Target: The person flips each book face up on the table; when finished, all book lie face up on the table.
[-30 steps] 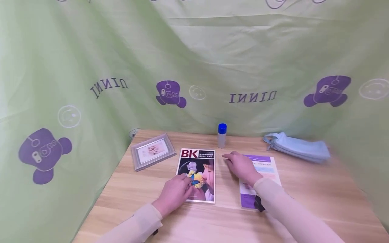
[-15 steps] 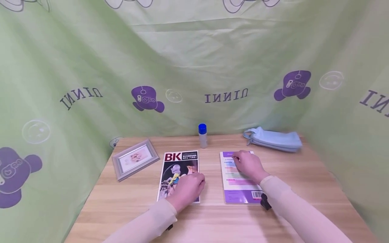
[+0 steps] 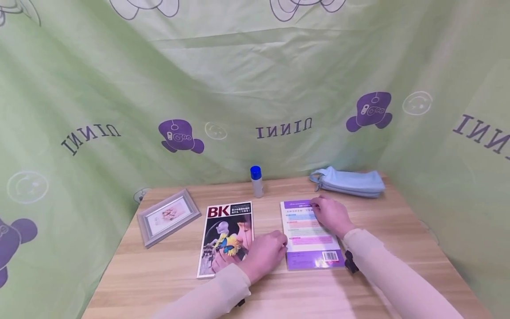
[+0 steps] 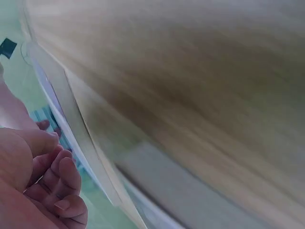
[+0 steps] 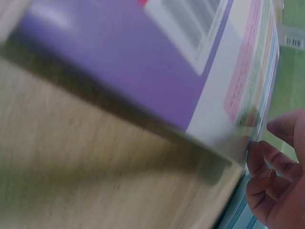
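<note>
In the head view, a book (image 3: 311,254) with a purple band and a barcode lies flat on the table. My right hand (image 3: 332,215) rests over its upper right part, fingertips near the top edge. The right wrist view shows my right hand's fingers (image 5: 259,191) bent loosely at the book's side, thumb apart. My left hand (image 3: 264,252) is at the book's lower left edge, fingertips beside it; whether they touch is hard to tell. Loosely bent fingers (image 4: 66,176) show in the left wrist view. Left of that hand lies a magazine (image 3: 211,239) marked BK.
A grey picture frame (image 3: 169,217) lies at the table's left. A glue bottle (image 3: 256,186) with a blue cap stands at the back. The light blue pencil case (image 3: 350,182) lies back right. Green printed cloth (image 3: 239,66) hangs behind the wooden table (image 3: 271,297).
My left hand has moved right, off the magazine to the purple book's left edge. My right hand has shifted toward the book's upper right. The head view has swung to the right.
</note>
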